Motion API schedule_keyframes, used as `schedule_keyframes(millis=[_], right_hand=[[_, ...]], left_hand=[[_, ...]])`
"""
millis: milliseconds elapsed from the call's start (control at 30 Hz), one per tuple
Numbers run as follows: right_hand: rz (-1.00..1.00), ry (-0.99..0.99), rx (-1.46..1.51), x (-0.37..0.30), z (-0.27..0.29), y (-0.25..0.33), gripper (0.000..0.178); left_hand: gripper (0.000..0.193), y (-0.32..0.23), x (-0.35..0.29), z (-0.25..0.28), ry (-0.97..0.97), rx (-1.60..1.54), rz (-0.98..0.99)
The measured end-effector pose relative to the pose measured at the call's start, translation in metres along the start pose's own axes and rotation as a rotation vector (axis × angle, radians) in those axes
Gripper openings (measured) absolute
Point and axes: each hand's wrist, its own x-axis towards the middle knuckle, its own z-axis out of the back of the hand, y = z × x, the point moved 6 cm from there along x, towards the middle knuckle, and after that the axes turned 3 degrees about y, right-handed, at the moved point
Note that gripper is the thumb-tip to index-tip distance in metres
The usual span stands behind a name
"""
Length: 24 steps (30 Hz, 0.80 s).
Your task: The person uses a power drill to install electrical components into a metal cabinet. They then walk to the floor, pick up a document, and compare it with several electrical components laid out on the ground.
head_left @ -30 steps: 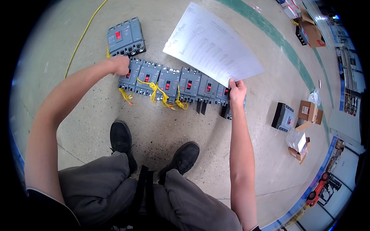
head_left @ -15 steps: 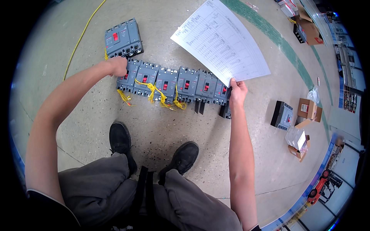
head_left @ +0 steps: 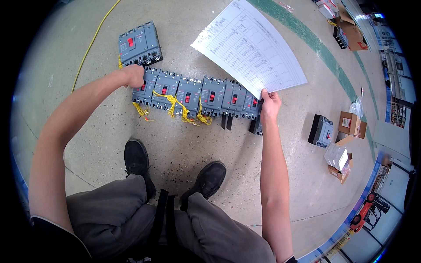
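A row of several grey circuit breakers (head_left: 187, 97) with red toggles lies on the floor, yellow wires (head_left: 173, 103) trailing across its left half. My left hand (head_left: 133, 76) is curled at the upper left corner of the leftmost breaker (head_left: 146, 85); its fingertips are hidden, so any hold is unclear. Between thumb and fingers, my right hand (head_left: 271, 104) grips the lower corner of a printed paper sheet (head_left: 252, 46). The sheet overhangs the right end of the row. Just above my left hand sits a larger grey breaker (head_left: 139, 44).
A lone breaker (head_left: 321, 131) stands on the right, beside an opened cardboard box (head_left: 349, 124) and a smaller box (head_left: 341, 173). A yellow cable (head_left: 93, 39) runs along the floor at upper left. My shoes (head_left: 136, 158) are below the row.
The paper sheet's far left corner has shifted slightly left and down. Both hands stay practically where they were, and the breakers have not visibly moved.
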Motion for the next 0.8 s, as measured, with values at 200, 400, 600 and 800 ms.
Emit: schedule_keyframes(millis=[200,400,600,800], right_hand=[[-0.026,0.022,-0.017,0.0000,0.0031,-0.0016,0.022],[-0.023,0.056,-0.021,-0.0027,-0.0017,0.0018,0.023],[-0.029,0.058,-0.041,-0.0018,-0.0010,0.0013,0.023],[-0.042,0.049,-0.064,-0.0036,-0.0025,0.0026,0.025]], left_hand=[[0.026,-0.0012,0.0001,0.0001,-0.009,0.018,0.005],[0.023,0.0015,0.0018,-0.0016,-0.062,-0.001,0.011],[0.021,0.0042,0.0051,-0.0027,-0.073,0.011,0.006],[0.020,0.0018,0.0007,-0.0010,-0.067,-0.001,0.013]])
